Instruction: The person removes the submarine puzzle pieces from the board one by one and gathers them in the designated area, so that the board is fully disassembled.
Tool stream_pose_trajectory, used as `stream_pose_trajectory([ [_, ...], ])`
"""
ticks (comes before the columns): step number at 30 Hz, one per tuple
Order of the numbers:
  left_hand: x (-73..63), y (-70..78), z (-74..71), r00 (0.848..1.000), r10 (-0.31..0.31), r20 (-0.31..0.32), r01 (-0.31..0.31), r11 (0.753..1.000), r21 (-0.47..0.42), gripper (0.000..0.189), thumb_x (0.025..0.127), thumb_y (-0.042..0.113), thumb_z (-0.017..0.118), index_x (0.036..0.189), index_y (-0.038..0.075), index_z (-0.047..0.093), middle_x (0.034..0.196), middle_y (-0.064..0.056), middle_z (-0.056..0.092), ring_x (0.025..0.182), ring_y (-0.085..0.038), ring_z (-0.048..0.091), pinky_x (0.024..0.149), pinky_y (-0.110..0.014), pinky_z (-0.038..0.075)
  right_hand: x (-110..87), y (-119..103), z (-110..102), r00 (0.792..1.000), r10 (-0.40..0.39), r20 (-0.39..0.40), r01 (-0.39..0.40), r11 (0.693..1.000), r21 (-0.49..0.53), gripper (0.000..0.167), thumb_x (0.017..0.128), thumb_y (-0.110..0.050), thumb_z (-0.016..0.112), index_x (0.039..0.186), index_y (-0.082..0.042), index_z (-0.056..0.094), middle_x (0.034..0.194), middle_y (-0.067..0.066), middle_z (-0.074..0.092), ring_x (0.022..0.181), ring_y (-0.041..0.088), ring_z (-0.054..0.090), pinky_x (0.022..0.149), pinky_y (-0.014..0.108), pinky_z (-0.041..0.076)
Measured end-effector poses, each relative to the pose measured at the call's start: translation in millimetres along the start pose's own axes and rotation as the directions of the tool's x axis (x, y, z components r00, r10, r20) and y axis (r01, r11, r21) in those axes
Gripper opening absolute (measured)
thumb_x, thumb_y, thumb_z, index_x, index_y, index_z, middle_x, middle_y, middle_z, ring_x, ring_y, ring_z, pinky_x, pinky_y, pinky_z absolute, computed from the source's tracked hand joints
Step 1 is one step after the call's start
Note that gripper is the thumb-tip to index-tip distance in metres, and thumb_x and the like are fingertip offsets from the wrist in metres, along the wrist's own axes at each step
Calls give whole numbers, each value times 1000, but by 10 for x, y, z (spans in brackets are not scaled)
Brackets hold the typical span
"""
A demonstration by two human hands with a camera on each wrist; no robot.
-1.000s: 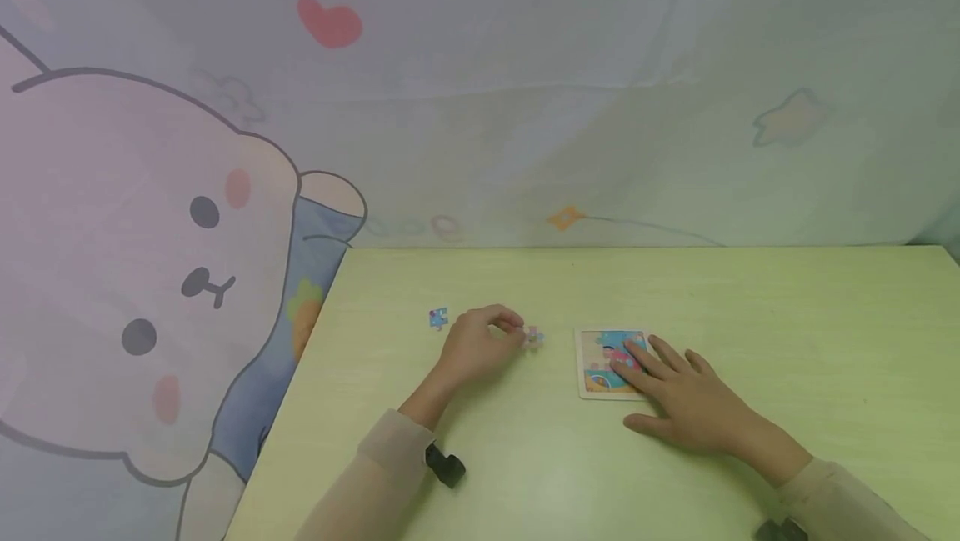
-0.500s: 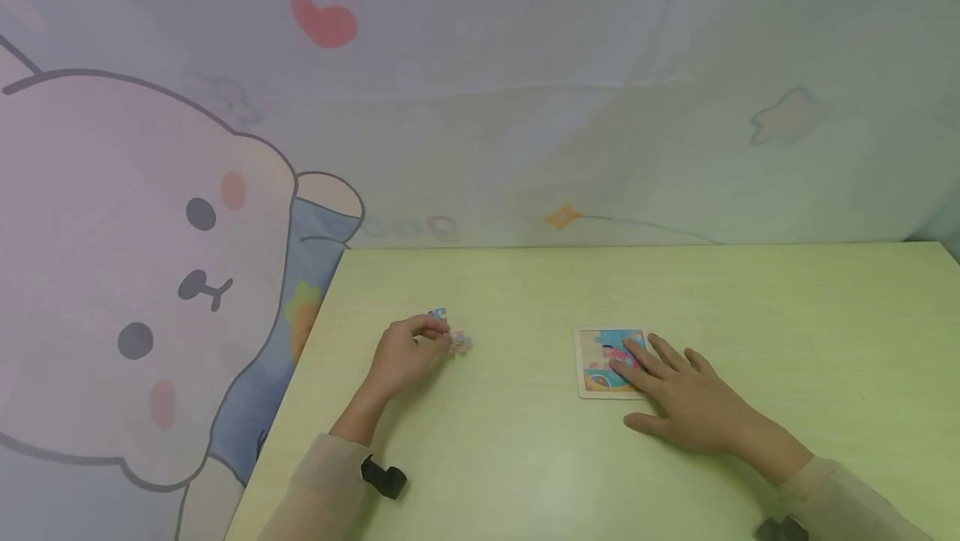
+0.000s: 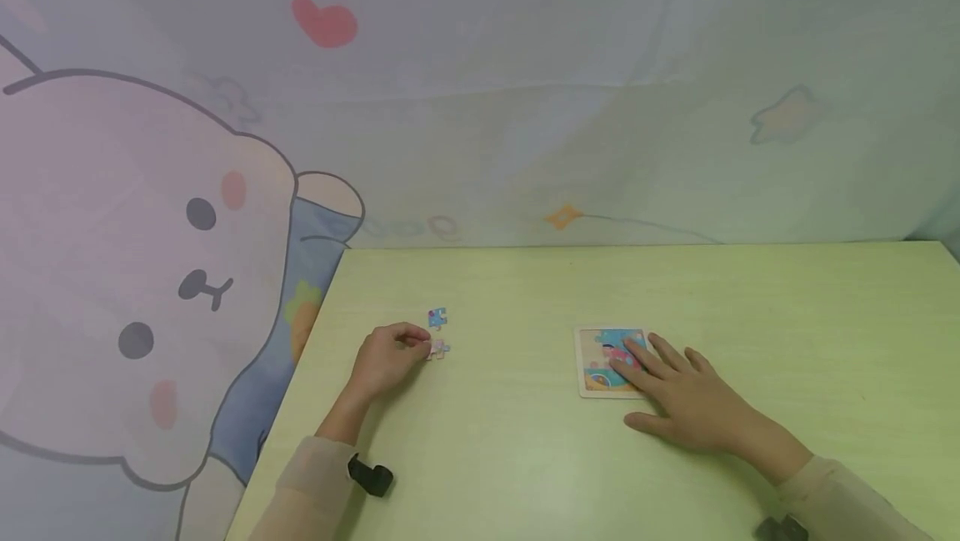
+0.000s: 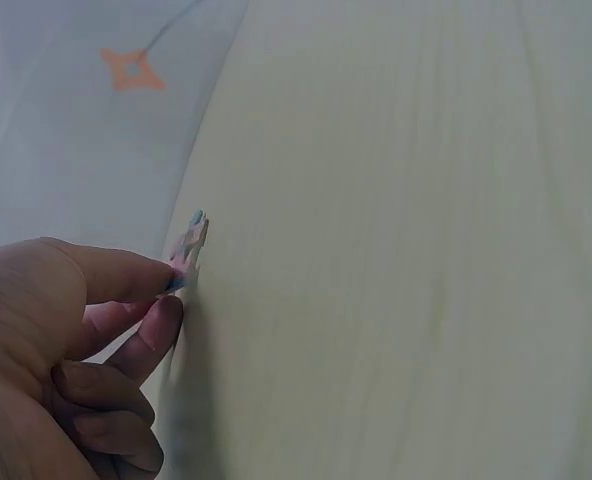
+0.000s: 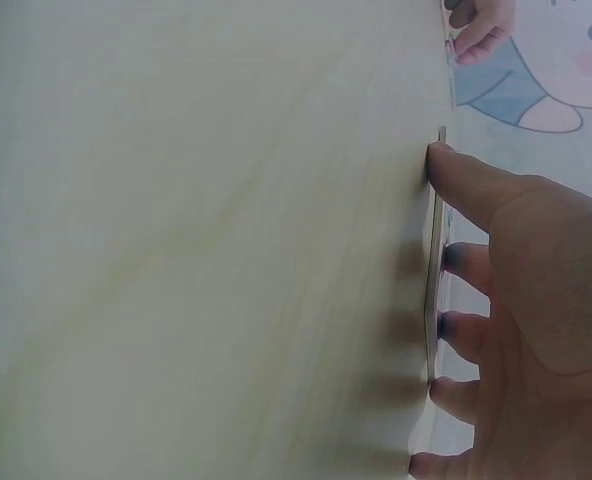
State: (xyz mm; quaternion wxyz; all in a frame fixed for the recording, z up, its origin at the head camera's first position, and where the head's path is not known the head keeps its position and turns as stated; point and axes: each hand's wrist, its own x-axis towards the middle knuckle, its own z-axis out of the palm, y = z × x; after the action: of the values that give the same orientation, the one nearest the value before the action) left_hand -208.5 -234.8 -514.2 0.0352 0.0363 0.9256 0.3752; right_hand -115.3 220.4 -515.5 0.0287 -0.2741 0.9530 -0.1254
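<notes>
My left hand [image 3: 387, 358] pinches a pink jigsaw piece [image 3: 439, 348] between thumb and fingertips, low over the left part of the table. In the left wrist view the pinched piece [image 4: 189, 245] sticks out edge-on past the fingertips. Just beyond it lies a blue jigsaw piece [image 3: 437, 318]. With fingers spread, my right hand [image 3: 693, 399] rests on the right side of a small square puzzle tray [image 3: 580, 366], covering part of its picture. The right wrist view shows the tray edge-on [image 5: 433, 290] with fingertips along it.
The light yellow-green table [image 3: 517, 458] ends at a pale curtain [image 3: 480, 107] behind it. A large cartoon bear [image 3: 150, 274] is printed on the curtain at the left. A black strap mount [image 3: 371, 475] sits at my left wrist.
My left hand has carried the pink jigsaw piece leftward, from near the tray to just in front of the blue piece. The right hand has stayed on the tray.
</notes>
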Motion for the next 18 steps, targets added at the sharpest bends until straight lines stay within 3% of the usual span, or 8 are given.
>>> stream_pose_trajectory([
  [6,-1,24,-22,1000,5,-1,-5,999,40,10,94,23,77,100,14,77,93,3,72,99,-26,66,92,-52,48,18,5,5,1000,-13,-1,13,1000,1,74,100,-60,59,160,-19,43,167,15,31,152,48,22,106,78,27],
  [11,-25,176,21,1000,-6,-27,7,999,36,12,93,25,75,102,17,76,93,5,71,87,-21,64,78,-42,48,32,5,-10,1000,-16,0,16,1000,2,74,100,-60,59,159,-19,44,166,16,31,151,49,23,106,78,27],
  [16,-55,442,142,996,89,19,-89,996,14,10,94,24,75,102,18,77,93,9,71,85,-15,63,75,-37,48,39,12,-11,1000,-20,-1,20,1000,-10,74,100,-59,60,159,-17,45,166,17,31,151,50,24,106,76,29],
  [18,-67,551,210,990,133,57,-133,991,9,10,95,24,75,103,19,78,93,11,70,73,-12,59,67,-34,47,38,19,-13,1000,-19,-1,19,1000,-16,76,100,-59,60,159,-16,43,166,17,31,150,50,24,107,75,30],
])
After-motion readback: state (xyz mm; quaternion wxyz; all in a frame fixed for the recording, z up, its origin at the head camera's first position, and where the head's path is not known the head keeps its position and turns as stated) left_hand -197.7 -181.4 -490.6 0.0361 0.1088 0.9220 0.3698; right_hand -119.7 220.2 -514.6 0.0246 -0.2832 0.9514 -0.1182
